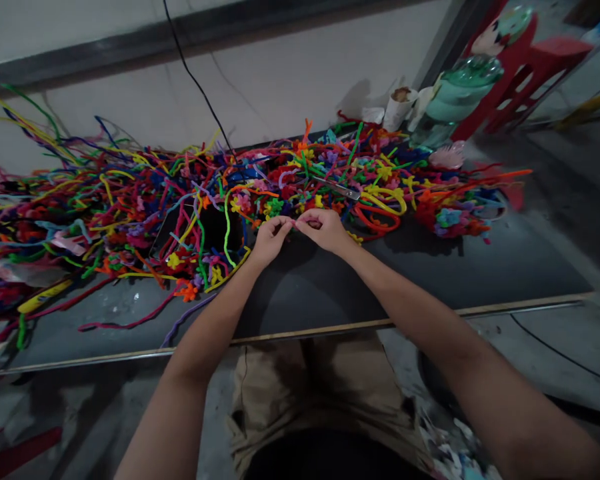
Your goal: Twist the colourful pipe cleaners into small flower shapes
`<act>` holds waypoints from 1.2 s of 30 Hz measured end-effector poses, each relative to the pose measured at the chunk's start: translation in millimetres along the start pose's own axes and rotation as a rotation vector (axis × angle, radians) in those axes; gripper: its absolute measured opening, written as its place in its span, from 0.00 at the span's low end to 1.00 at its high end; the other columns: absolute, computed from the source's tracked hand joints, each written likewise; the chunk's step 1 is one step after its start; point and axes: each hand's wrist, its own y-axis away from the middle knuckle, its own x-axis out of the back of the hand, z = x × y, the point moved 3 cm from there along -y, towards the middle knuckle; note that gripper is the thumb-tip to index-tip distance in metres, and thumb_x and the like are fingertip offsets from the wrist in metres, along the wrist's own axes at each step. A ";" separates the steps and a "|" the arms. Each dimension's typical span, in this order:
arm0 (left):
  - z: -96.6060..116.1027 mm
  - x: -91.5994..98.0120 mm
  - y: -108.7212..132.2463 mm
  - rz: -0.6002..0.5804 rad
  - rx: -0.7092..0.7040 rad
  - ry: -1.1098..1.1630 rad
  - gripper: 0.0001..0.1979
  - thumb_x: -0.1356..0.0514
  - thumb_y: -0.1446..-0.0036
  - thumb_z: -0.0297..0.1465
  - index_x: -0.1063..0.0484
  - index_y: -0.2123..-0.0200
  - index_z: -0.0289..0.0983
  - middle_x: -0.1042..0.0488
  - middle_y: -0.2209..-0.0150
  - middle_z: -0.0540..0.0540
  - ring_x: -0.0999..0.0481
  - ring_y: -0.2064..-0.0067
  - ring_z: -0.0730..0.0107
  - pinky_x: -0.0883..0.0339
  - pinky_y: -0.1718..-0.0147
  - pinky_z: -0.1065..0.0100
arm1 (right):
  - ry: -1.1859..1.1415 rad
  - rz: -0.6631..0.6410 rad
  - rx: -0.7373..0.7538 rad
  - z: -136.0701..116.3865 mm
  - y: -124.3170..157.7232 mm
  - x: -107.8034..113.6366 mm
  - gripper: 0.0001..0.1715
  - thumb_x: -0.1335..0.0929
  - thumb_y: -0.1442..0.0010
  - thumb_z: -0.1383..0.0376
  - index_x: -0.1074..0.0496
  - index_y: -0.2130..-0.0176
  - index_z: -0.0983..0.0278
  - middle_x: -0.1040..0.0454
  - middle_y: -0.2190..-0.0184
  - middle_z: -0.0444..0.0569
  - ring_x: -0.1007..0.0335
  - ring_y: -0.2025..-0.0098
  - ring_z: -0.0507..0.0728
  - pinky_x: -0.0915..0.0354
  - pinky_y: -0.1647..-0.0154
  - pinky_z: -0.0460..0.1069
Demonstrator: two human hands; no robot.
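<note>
Both hands meet at the centre of the dark counter (480,267), just near of the pile. Left hand (270,239) and right hand (325,230) are fingertip to fingertip, fingers pinched on a small pink pipe-cleaner piece (296,225) held between them. The piece is mostly hidden by the fingers; shape can't be made out. It sits just above the counter surface, touching the near edge of the pile or just short of it, can't tell which.

Pile of pipe cleaners (130,207): spans the far half of the counter from left edge to right of centre, mixed red, yellow, green, blue, purple, orange. Long loose strands on the left, small twisted flower shapes mixed in around centre and right. A green strand (226,230) loops just left of the left hand. A purple strand (187,317) and a dark red strand (125,323) lie apart from the pile toward the near-left edge.

Scissors (341,190) lie on the pile, just far-right of the right hand.

Far right: a green plastic figure (453,100) and a paper roll (399,107) stand by the wall, red plastic stool (525,60) behind them. A black cable (195,80) runs down the wall into the pile.
</note>
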 end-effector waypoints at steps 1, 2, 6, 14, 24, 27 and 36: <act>-1.1 -0.6 0.2 0.008 0.013 0.020 0.26 0.31 0.57 0.54 0.26 0.71 0.35 0.36 0.79 0.53 0.38 0.76 0.78 0.40 0.78 0.74 | -0.008 0.007 -0.016 2.1 0.1 -0.5 0.15 0.30 0.46 0.55 0.23 0.70 0.65 0.22 0.74 0.49 0.28 0.71 0.53 0.33 0.69 0.47; -2.0 -0.9 0.5 0.016 0.029 0.041 0.27 0.31 0.58 0.54 0.26 0.72 0.35 0.36 0.78 0.53 0.39 0.77 0.78 0.41 0.78 0.74 | -0.018 0.011 -0.030 3.9 0.1 -0.9 0.16 0.30 0.46 0.54 0.23 0.70 0.65 0.23 0.74 0.49 0.28 0.71 0.53 0.33 0.69 0.48; -2.7 -1.1 1.2 0.022 0.076 0.105 0.26 0.29 0.59 0.52 0.26 0.72 0.35 0.36 0.77 0.53 0.41 0.77 0.80 0.41 0.78 0.74 | -0.104 0.013 -0.067 6.9 -0.1 -3.1 0.20 0.28 0.49 0.50 0.23 0.72 0.65 0.22 0.74 0.50 0.27 0.71 0.54 0.31 0.68 0.49; -1.3 -7.1 1.9 -0.038 0.163 0.289 0.23 0.29 0.57 0.49 0.30 0.71 0.36 0.37 0.76 0.54 0.41 0.76 0.79 0.40 0.77 0.75 | -0.266 0.065 -0.181 4.7 -0.6 -10.5 0.29 0.25 0.58 0.41 0.22 0.73 0.64 0.22 0.75 0.48 0.27 0.72 0.53 0.31 0.68 0.48; 0.0 3.7 -1.7 0.027 0.037 -0.111 0.14 0.31 0.53 0.40 0.22 0.68 0.36 0.25 0.73 0.50 0.30 0.75 0.75 0.34 0.76 0.72 | 0.130 0.090 0.011 -4.2 10.2 -1.9 0.23 0.33 0.40 0.48 0.20 0.67 0.64 0.20 0.72 0.48 0.27 0.72 0.54 0.34 0.70 0.48; 0.4 10.3 -1.3 0.101 0.049 -0.149 0.12 0.33 0.50 0.40 0.21 0.69 0.36 0.24 0.75 0.49 0.29 0.77 0.75 0.34 0.76 0.71 | 0.295 0.034 0.084 -8.4 12.0 -1.3 0.19 0.36 0.35 0.56 0.20 0.61 0.62 0.18 0.66 0.48 0.25 0.69 0.54 0.33 0.67 0.48; 5.3 -4.2 3.2 -0.107 0.068 0.001 0.19 0.32 0.49 0.47 0.25 0.69 0.36 0.26 0.74 0.49 0.35 0.78 0.80 0.44 0.82 0.75 | 0.446 0.284 0.226 -12.0 8.7 24.6 0.17 0.35 0.34 0.53 0.23 0.62 0.61 0.20 0.67 0.49 0.24 0.67 0.55 0.32 0.64 0.48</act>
